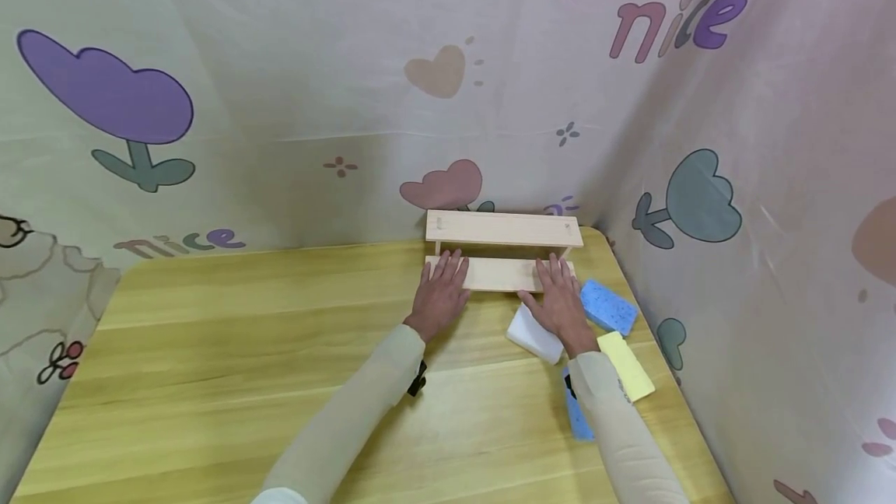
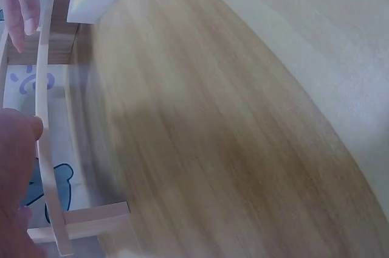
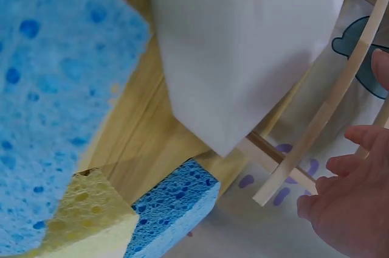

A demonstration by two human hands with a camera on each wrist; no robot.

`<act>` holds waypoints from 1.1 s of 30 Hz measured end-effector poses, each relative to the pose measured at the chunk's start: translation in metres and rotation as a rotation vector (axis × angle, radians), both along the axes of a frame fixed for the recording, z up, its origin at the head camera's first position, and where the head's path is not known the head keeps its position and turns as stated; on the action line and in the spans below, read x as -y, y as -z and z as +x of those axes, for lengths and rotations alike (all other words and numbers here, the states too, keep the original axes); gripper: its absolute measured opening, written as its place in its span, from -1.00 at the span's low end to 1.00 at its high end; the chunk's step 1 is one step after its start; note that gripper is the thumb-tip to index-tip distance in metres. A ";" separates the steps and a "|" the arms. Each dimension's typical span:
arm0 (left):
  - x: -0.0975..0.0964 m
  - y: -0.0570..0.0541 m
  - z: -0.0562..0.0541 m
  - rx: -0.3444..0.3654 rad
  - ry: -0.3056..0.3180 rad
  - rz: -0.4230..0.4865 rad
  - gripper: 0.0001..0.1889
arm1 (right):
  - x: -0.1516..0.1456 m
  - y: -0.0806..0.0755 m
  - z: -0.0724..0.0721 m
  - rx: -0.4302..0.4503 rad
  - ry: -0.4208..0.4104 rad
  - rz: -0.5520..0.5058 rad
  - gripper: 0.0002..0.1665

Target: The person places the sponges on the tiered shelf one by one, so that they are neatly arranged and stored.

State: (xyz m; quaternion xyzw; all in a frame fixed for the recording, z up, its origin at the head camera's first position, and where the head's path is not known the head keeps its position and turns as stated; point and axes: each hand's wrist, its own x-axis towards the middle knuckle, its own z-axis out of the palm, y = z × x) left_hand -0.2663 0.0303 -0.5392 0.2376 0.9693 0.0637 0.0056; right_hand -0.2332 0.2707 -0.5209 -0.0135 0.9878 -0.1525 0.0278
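A small two-tier wooden shelf (image 1: 500,274) stands at the back right of the table, by the curtain. My left hand (image 1: 439,295) rests on the left end of its lower board, fingers straight and pointing away. At the right end of that same board, my right hand (image 1: 560,303) lies with its fingers spread. In the left wrist view, the thumb of my left hand (image 2: 15,173) is at the edge of the board. A white sponge (image 1: 533,335) lies beside and partly under my right wrist; in the right wrist view the white sponge (image 3: 243,45) looms close to the shelf.
Right of my right hand lies a blue sponge (image 1: 609,307), with a yellow sponge (image 1: 626,366) nearer me. Another blue sponge (image 1: 578,414) is partly hidden by my right sleeve. A patterned curtain (image 1: 294,84) borders the wooden table (image 1: 231,348) at the back and right.
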 end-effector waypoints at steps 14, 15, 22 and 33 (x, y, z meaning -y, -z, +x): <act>-0.001 0.008 -0.003 -0.002 -0.006 -0.014 -0.36 | -0.003 0.009 -0.002 0.012 0.005 -0.006 -0.10; 0.000 0.008 -0.003 0.000 -0.003 -0.017 -0.37 | -0.003 0.010 -0.002 0.012 0.006 -0.006 -0.10; 0.001 0.011 0.000 0.008 0.006 -0.049 -0.39 | -0.004 0.016 -0.001 0.010 0.007 0.008 -0.14; 0.000 0.014 0.000 -0.003 -0.003 -0.043 -0.41 | -0.005 0.019 -0.002 0.001 -0.009 0.010 -0.17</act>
